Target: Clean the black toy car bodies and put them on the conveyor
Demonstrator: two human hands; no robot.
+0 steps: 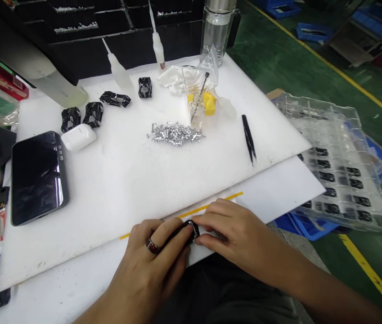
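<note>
My left hand (159, 252), with a ring on one finger, is closed around a black toy car body (191, 230) at the front edge of the white board. A silvery bit shows at the car body's right end. There my right hand (229, 227) pinches with thumb and forefinger, one on each side of that end; any small part between the fingertips is hidden. Beyond the hands lies a pile of small silver parts (176, 133). Black tweezers (248, 139) rest to the right of the pile.
More black car bodies (115, 99) lie at the back left, near an earbud case (78, 137) and a phone (38, 177). Behind them stand dropper bottles (119, 72) and a glass jar (215, 38). A clear compartment tray (342, 135) holding car bodies is at right.
</note>
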